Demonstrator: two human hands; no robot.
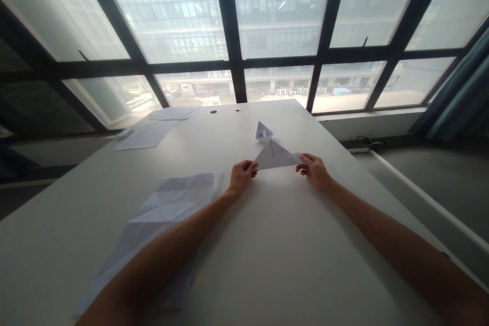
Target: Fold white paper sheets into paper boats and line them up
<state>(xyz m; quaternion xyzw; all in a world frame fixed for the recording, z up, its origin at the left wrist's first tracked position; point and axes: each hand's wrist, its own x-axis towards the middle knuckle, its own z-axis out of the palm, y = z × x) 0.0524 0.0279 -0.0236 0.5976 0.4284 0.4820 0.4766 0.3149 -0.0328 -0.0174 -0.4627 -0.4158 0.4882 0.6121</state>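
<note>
White table [298, 254]: creased paper [164, 209], flat sheets [143, 136], small paper boat [264, 133] on top.

I see matt, smooth-faced paper in the folded triangle [274, 157] between my hands, creased paper in the sheet [168, 209] at its eight o'clock, smooth glass in the windows [278, 15] at twelve, and soft-looking cloth in the curtain [454, 89] at two.

Noted: left hand [241, 175] conceals one corner of the folded paper [275, 157]; left forearm [171, 249] partly covers creased sheet [187, 191]; curtain [454, 91] cut off.
</note>
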